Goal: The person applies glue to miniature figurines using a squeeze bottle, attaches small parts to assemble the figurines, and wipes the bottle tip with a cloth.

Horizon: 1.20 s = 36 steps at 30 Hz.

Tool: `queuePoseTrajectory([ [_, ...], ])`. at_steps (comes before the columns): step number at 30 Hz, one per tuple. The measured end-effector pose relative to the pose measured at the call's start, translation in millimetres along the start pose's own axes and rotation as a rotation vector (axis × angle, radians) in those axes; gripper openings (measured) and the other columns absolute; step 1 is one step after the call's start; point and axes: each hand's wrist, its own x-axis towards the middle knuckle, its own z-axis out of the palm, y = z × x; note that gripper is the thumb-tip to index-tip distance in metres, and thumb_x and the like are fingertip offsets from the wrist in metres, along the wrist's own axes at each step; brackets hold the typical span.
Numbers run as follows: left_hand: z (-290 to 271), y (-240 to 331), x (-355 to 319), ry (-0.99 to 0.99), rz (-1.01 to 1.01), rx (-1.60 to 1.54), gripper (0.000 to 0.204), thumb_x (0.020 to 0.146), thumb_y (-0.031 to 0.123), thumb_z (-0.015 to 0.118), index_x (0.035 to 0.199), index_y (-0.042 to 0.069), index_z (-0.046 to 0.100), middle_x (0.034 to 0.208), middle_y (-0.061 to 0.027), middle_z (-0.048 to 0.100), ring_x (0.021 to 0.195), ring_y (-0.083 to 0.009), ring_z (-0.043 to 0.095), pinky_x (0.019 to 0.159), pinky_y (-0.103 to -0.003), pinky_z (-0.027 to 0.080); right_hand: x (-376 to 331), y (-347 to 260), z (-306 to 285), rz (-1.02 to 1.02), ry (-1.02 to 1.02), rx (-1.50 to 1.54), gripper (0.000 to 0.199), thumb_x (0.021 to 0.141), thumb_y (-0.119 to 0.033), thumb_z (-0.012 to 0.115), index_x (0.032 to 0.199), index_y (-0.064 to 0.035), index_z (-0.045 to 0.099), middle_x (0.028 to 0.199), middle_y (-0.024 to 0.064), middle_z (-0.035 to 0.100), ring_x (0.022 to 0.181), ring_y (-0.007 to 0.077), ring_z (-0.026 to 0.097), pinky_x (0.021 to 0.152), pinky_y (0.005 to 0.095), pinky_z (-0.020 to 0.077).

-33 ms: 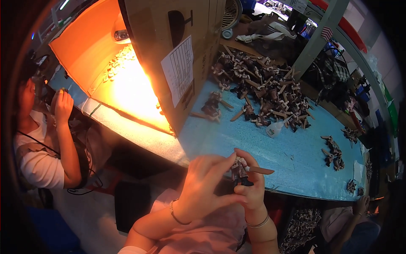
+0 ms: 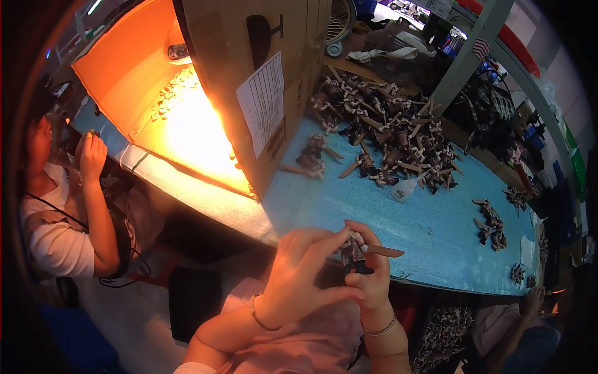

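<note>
Just beyond the table's near edge I hold a small toy figure [image 2: 354, 254] in both hands. It has a brown patterned body, dark legs and a flat brown blade-like piece [image 2: 386, 251] pointing right. My left hand [image 2: 298, 268] is closed on it from the left, fingertips by its head and thumb stretched toward its feet. Around its back and right side curls my right hand [image 2: 377, 283], partly hidden by the figure. Farther off on the blue table lies a large heap of similar figures [image 2: 398, 137], with a white thin-tipped squeeze bottle [image 2: 403, 191] at its near edge.
A tall cardboard panel [image 2: 249, 37] stands left of the heap. Behind it a lamp [image 2: 178, 50] lights small pieces. More figures [image 2: 492, 225] lie at the table's right. At the left sits a co-worker [image 2: 68, 230]; another person's arm [image 2: 529, 305] shows at lower right.
</note>
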Motion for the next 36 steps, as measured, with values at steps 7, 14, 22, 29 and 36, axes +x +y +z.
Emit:
queuePoseTrajectory([
  [7,8.1,-4.7,-7.3,0.12,0.028,-0.199,0.088,0.055,0.037,0.084,0.124,0.002,0.042,0.108,-0.0106,0.058,0.096,-0.0213,0.053,0.085,-0.035,0.04,-0.5,-13.1,17.5,0.024,-0.026,0.134,0.083,0.073,-0.031,0.075,0.134,-0.0002,0.029,0.119,0.0102,0.047,0.112,0.0184,0.046,0.097,0.0317,0.0368],
  [14,3.9,-12.9,-9.3,0.098,0.034,-0.161,0.076,0.064,0.026,0.082,0.123,0.002,0.042,0.113,-0.0141,0.058,0.092,-0.0178,0.051,0.081,-0.03,0.04,-4.1,-14.2,13.3,0.081,0.007,0.322,0.076,0.075,-0.021,0.071,0.134,0.0026,0.027,0.12,0.012,0.047,0.115,0.02,0.045,0.097,0.0323,0.0363],
  [22,-3.8,-12.3,-6.4,0.061,0.037,-0.344,0.062,0.068,0.021,0.079,0.116,0.001,0.046,0.112,-0.0147,0.058,0.086,-0.0165,0.05,0.079,-0.029,0.041,-7.0,-19.0,6.1,0.066,-0.035,0.129,0.067,0.075,-0.016,0.069,0.129,0.0047,0.036,0.121,0.0102,0.047,0.116,0.0195,0.044,0.097,0.0333,0.0362],
  [29,-6.3,-10.5,-6.3,0.028,0.03,-0.428,0.064,0.069,0.021,0.078,0.12,-0.001,0.044,0.112,-0.0144,0.057,0.088,-0.0166,0.049,0.081,-0.03,0.04,-12.3,-23.9,9.7,0.057,-0.04,0.064,0.067,0.075,-0.015,0.071,0.129,0.0029,0.036,0.12,0.0106,0.047,0.112,0.0184,0.046,0.095,0.0328,0.0374],
  [36,-1.8,-11.9,-10.9,0.003,-0.158,-0.539,0.073,0.069,0.025,0.077,0.125,-0.003,0.039,0.111,-0.0127,0.056,0.091,-0.0142,0.047,0.085,-0.029,0.038,-16.6,-23.0,5.9,0.057,-0.01,-0.104,0.077,0.071,-0.03,0.077,0.129,0.0016,0.038,0.115,0.0093,0.05,0.107,0.0169,0.047,0.094,0.0318,0.037],
])
